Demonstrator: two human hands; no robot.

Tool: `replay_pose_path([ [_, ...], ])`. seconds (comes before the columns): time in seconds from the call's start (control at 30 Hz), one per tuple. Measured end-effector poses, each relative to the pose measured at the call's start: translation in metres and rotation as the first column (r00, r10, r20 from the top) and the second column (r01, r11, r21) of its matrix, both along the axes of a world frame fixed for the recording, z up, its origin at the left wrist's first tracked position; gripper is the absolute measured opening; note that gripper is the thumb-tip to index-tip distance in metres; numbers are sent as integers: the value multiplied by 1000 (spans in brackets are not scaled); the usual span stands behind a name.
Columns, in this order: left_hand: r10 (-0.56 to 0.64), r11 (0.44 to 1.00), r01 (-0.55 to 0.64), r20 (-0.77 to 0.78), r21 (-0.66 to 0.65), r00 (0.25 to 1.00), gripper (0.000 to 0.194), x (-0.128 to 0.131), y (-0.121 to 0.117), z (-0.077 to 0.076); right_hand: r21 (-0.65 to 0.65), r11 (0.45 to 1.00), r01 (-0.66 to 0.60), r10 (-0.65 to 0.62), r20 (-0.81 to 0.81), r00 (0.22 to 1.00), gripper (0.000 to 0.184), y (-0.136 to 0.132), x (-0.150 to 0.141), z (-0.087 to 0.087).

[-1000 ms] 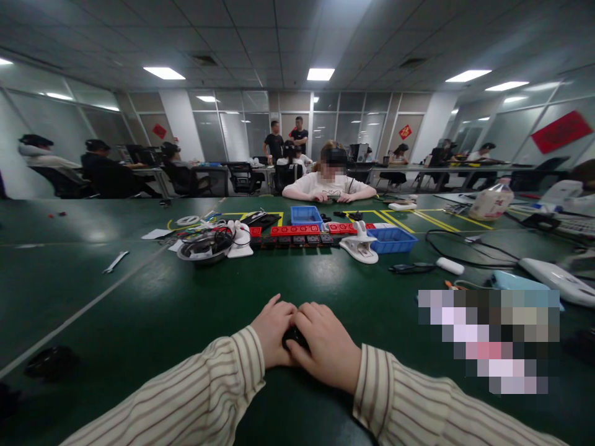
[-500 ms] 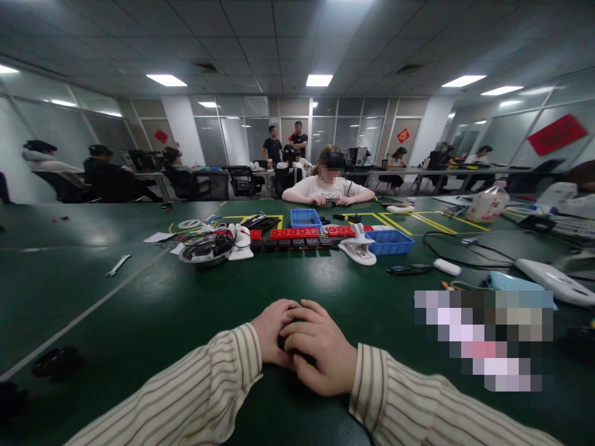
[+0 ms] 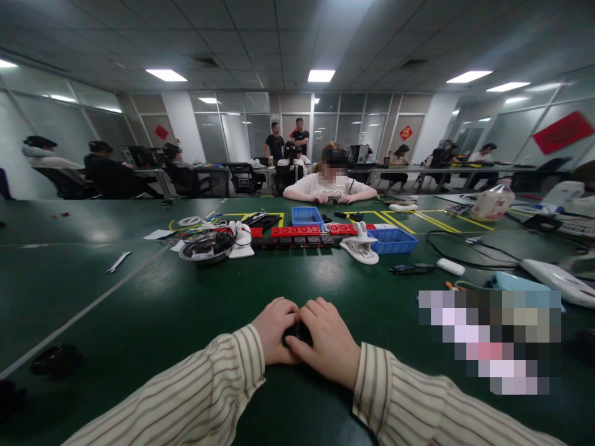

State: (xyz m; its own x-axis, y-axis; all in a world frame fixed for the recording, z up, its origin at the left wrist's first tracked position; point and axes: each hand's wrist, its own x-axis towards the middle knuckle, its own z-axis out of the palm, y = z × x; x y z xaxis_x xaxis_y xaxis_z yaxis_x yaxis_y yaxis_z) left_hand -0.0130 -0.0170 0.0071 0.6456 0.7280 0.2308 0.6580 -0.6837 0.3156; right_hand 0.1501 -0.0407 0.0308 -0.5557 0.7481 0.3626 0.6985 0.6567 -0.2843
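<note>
Left hand point(image 3: 275, 333) and right hand point(image 3: 329, 342), meeting at the fingers, are curled around a black object point(image 3: 301, 334) between them; through the head camera I see both gripping it, low over the green table point(image 3: 186, 322), in the near middle. Of the object itself I can make out only a dark, smooth, rounded surface with a faint sheen, framed by the right thumb and the left palm; its full outline is hidden by the hands, and I cannot tell whether it touches the tabletop. Both wrists emerge from striped, cream-coloured cuffs. Beyond the hands, I note a white clamp point(image 3: 360, 249) beside a blue tray point(image 3: 397, 246), a red strip point(image 3: 296, 231) farther left, and a metal bowl point(image 3: 204, 261) heaped with cables. A wrench point(image 3: 118, 262) lies well apart at left; a white case point(image 3: 450, 267) lies at right. Across the table sits a person point(image 3: 332, 183) with both forearms on its edge.
</note>
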Motion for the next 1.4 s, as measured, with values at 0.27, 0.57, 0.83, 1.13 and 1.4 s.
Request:
replay_pose_path([
  [0.27, -25, 1000, 25, -18, -18, 1000, 33, -9, 9, -4, 48, 926, -373, 376, -103, 921, 13, 1, 3, -2],
  [0.57, 6, 1000, -5, 25, -18, 1000, 75, -7, 6, -7, 73, 958, -277, 286, -242, 927, 25, 0, 4, 4],
  [0.83, 114, 993, -116, 55, 36, 992, 77, 10, -11, -5, -49, 999, 20, -25, -106, 994, 35, 0, 2, 3],
  [1.13, -46, 996, 58, 165, -67, 985, 30, 0, 3, -4, 17, 973, -231, 231, -162, 959, 9, 1, 1, -3],
  [1.4, -106, 984, 127, 162, -124, 981, 45, -8, 13, -14, 44, 883, -466, 455, -320, 831, 20, 0, 1, -8],
])
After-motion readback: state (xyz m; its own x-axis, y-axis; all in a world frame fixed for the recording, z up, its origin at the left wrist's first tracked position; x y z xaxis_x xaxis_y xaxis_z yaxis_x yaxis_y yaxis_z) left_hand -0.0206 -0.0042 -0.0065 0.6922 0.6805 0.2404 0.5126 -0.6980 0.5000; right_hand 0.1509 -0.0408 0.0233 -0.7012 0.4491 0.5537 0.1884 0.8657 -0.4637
